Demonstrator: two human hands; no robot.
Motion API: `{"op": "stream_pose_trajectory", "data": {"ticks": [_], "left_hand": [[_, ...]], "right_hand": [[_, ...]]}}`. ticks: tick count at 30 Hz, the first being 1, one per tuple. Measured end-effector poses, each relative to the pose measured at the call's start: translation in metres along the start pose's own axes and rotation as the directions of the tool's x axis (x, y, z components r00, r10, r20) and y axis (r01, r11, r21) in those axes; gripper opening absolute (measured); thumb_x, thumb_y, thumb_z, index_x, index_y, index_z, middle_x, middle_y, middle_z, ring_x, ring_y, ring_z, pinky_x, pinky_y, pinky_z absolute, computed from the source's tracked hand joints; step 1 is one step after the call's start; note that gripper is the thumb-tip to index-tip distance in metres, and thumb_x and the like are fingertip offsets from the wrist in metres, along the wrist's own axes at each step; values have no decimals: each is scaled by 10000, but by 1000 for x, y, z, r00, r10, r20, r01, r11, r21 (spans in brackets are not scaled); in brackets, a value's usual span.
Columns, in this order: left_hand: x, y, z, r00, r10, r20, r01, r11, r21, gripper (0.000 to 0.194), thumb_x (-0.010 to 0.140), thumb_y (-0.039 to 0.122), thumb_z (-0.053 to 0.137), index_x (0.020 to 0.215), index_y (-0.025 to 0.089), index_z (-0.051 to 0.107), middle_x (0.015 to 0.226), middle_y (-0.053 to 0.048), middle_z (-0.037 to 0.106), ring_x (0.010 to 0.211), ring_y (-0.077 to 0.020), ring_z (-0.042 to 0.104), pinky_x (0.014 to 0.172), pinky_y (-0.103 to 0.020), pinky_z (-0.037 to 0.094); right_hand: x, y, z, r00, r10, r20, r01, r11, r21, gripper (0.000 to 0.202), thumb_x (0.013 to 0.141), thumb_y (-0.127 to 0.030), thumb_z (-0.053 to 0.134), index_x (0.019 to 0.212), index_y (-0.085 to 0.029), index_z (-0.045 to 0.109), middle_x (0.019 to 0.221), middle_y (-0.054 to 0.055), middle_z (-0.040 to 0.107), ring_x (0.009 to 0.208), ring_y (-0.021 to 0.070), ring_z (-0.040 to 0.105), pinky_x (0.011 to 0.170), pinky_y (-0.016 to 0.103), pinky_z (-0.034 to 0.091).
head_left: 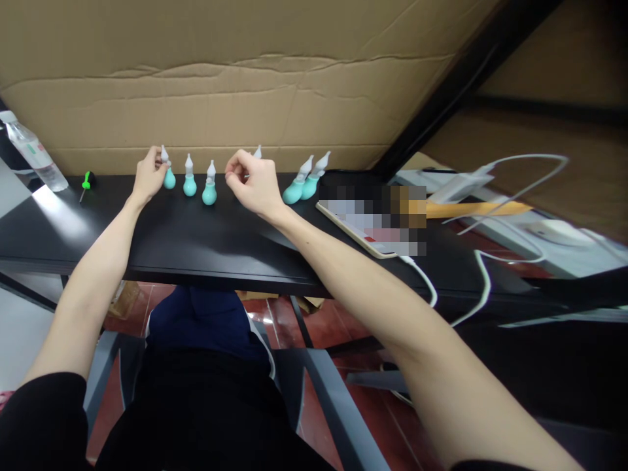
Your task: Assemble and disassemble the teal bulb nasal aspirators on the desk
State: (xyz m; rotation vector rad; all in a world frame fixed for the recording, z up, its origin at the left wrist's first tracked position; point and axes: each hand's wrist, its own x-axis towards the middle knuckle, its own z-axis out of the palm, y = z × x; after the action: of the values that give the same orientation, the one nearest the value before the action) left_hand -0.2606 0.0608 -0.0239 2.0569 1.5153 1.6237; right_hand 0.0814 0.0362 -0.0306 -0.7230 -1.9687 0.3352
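At the left end of a row of teal bulb nasal aspirators, my left hand (148, 175) has its fingers closed around the clear neck of one aspirator (169, 179). Two more, the second aspirator (189, 186) and the third aspirator (209, 192), stand upright between my hands. My right hand (256, 183) is curled with thumb and fingertips together; whatever they may hold is hidden. Behind it the clear tip of another aspirator (258, 152) pokes up, its bulb covered by the hand. Farther right, two tilted aspirators, a nearer one (294, 190) and a farther one (310, 187), lean side by side.
A water bottle (36, 154) and a green-handled screwdriver (87, 183) are at the left of the black table (206, 245). On the right lies a phone (353, 226) with a white cable (426, 281). A cardboard wall (220, 98) rises behind.
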Motion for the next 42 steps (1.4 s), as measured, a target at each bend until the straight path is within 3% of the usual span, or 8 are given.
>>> {"op": "stream_pose_trajectory", "data": {"ticks": [6,12,15,20,26,30,34,42], "left_hand": [[-3,-3,6,991,-30,131,38,997,-65,336,990,281,823,1315,280,739,1247,-105,892,1345,-361,859,1381,-668,559],[0,-11,10,964,-117,240,151,980,-129,617,801,13,737,1379,230,725,1331,-126,865,1391,-354,846,1404,-704,536],[-2,-13,11,954,-145,262,200,960,-198,618,762,10,807,1332,235,724,1418,-140,842,1460,-351,811,1394,-661,564],[-7,-11,11,947,-157,281,225,947,-230,579,736,24,876,1246,233,699,1359,-165,857,1459,-398,810,1331,-643,625],[-10,-5,12,938,-193,288,271,926,-262,624,756,19,790,1322,241,648,1443,-182,870,1519,-399,803,1352,-661,600],[-12,-4,14,936,-200,291,284,916,-282,620,751,-14,772,1305,240,654,1449,-167,860,1567,-391,774,1409,-669,548],[-13,-7,16,937,-184,296,275,911,-307,586,754,16,866,1269,219,675,1477,-171,823,1543,-392,760,1430,-666,538],[-14,-12,18,919,-227,321,313,917,-247,610,754,35,867,1307,196,667,1577,-180,791,1525,-396,773,1420,-653,536]], "right_hand": [[0,-5,-2,999,28,18,-28,1000,-3,103,1066,-381,710,1069,-293,764,862,62,746,926,350,758,1079,674,679],[0,-6,-2,999,33,15,-32,998,-47,78,1045,-313,682,1072,-296,753,869,59,776,917,351,751,1053,645,679],[2,1,0,999,27,18,-26,998,-63,44,1058,-310,696,1054,-295,738,884,64,788,918,353,753,1052,635,675],[3,13,6,996,64,66,-58,994,-87,49,1026,-263,749,1069,-283,736,938,79,836,896,341,764,1038,598,676],[-2,14,13,957,76,279,-52,994,-93,60,1035,-208,731,1023,-233,784,1061,117,848,962,311,775,1031,512,655],[-5,14,18,931,55,360,-21,995,-96,160,1062,-248,760,1175,-225,871,1251,147,792,987,290,751,1112,519,645],[-8,11,21,917,68,392,-33,995,-96,277,1094,-242,736,1338,-233,868,1278,153,743,1013,298,728,1145,546,635],[-8,11,23,889,38,456,53,981,-184,298,1111,-191,674,1335,-192,870,1311,186,809,1242,359,758,1237,543,591]]}}
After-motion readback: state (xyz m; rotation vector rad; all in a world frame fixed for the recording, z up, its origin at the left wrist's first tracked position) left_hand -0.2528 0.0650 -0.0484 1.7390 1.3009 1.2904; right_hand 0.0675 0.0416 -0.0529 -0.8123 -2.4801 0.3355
